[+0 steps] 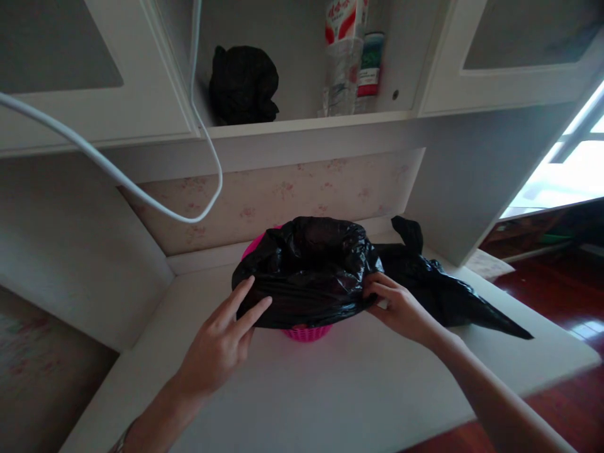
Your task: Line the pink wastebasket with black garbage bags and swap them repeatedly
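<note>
A black plastic garbage bag (pixel 302 299) is draped over the rim of a pink basket (pixel 307 333) on the white surface. Pink shows below the bag's folded edge and at the upper left of the rim. On the left side of the bag, my left hand (pixel 219 343) rests its spread fingertips against the plastic. My right hand (pixel 401 311) pinches the bag's edge at the right side of the rim. Close behind that hand lies a second black plastic bag (pixel 438 289), its pointed end stretching right.
A white tabletop (pixel 302 396) carries the basket. Above is a cabinet shelf with a bunched black bag (pixel 244 85), a clear plastic bottle (pixel 343 69) and a red and green container (pixel 370 66). A white cable (pixel 141 195) hangs in front at left.
</note>
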`<action>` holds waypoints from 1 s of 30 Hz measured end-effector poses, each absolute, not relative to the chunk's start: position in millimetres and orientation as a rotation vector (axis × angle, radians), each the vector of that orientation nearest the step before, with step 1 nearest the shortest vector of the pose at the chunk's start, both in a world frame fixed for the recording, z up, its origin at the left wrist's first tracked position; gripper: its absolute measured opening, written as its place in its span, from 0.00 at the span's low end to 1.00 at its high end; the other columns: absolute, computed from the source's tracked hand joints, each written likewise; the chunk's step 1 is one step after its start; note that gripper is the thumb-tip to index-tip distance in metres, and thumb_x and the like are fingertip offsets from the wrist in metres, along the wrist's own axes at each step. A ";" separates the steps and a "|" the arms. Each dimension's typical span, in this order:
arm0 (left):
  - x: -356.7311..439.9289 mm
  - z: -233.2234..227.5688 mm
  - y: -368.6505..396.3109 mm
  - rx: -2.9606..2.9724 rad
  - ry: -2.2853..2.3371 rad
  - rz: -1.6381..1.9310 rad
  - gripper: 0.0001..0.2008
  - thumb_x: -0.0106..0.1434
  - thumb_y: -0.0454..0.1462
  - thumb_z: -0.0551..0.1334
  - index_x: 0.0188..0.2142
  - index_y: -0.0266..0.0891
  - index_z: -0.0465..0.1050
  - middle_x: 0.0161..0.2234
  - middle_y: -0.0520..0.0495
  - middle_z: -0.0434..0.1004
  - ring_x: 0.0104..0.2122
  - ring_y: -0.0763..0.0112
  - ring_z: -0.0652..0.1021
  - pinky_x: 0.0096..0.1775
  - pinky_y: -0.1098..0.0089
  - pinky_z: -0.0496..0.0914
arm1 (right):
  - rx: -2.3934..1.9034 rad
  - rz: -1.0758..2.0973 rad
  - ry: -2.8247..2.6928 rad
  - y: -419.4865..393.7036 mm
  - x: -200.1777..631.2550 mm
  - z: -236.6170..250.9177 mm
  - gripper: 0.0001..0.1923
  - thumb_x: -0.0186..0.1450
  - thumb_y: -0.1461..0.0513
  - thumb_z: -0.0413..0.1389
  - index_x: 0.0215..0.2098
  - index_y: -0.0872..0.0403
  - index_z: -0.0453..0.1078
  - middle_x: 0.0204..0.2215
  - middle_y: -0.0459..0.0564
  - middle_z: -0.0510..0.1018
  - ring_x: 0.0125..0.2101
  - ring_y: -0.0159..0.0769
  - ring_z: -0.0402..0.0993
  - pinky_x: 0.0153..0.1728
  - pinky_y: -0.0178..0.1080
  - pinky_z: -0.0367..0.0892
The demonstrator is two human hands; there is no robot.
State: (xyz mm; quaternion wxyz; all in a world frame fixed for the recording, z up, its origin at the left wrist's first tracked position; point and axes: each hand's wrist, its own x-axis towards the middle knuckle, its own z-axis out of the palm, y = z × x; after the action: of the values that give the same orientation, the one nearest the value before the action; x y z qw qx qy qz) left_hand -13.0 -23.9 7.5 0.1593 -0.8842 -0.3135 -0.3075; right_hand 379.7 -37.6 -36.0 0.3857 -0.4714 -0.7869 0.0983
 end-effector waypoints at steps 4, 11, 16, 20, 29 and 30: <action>-19.1 2.5 -28.7 -2.532 -1.001 -0.975 0.23 0.69 0.27 0.56 0.60 0.42 0.75 0.68 0.34 0.67 0.59 0.57 0.79 0.56 0.64 0.76 | -1.245 0.504 -1.950 -28.1 379.9 -47.6 0.05 0.67 0.60 0.62 0.34 0.52 0.72 0.58 0.58 0.69 0.36 0.36 0.80 0.35 0.44 0.83; -28.9 -13.4 -34.5 -2.468 -0.983 -0.960 0.14 0.66 0.27 0.60 0.47 0.38 0.80 0.65 0.31 0.70 0.62 0.49 0.76 0.59 0.53 0.75 | -1.354 0.581 -1.991 -32.4 382.8 -49.8 0.06 0.69 0.58 0.60 0.37 0.53 0.74 0.68 0.59 0.59 0.37 0.36 0.82 0.41 0.47 0.83; -25.2 -37.8 -29.2 -2.455 -1.132 -0.840 0.13 0.68 0.29 0.59 0.44 0.37 0.83 0.63 0.25 0.70 0.54 0.44 0.81 0.51 0.49 0.80 | -1.446 0.471 -2.070 -33.2 379.0 -52.0 0.05 0.67 0.59 0.62 0.39 0.52 0.77 0.70 0.61 0.58 0.33 0.36 0.82 0.42 0.52 0.82; -23.5 -34.1 -33.7 -2.583 -1.289 -0.915 0.17 0.64 0.29 0.58 0.45 0.43 0.84 0.63 0.34 0.73 0.55 0.47 0.81 0.51 0.51 0.80 | -1.374 0.620 -1.900 -35.2 381.2 -46.4 0.09 0.65 0.61 0.60 0.41 0.50 0.80 0.70 0.61 0.61 0.28 0.32 0.80 0.29 0.43 0.80; -12.9 40.6 36.2 -2.166 -2.100 -2.061 0.20 0.64 0.52 0.63 0.47 0.42 0.79 0.49 0.43 0.82 0.49 0.57 0.80 0.48 0.62 0.75 | -1.321 0.572 -0.962 1.7 383.5 -10.9 0.14 0.62 0.54 0.63 0.45 0.47 0.77 0.44 0.50 0.81 0.45 0.42 0.79 0.48 0.44 0.76; -8.9 43.7 50.1 -2.197 -2.137 -2.063 0.24 0.64 0.54 0.61 0.48 0.40 0.79 0.52 0.40 0.81 0.51 0.55 0.80 0.46 0.62 0.76 | -1.326 0.594 -0.956 11.6 381.8 -9.8 0.19 0.62 0.52 0.63 0.50 0.46 0.76 0.48 0.50 0.81 0.49 0.44 0.78 0.52 0.46 0.75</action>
State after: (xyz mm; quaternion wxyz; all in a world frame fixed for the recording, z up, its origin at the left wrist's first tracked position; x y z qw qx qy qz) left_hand -8.9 50.1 43.7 -0.2731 -0.5721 -0.5564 -0.5372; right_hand 381.8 11.6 -9.8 0.6450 -0.5825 -0.4200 0.2611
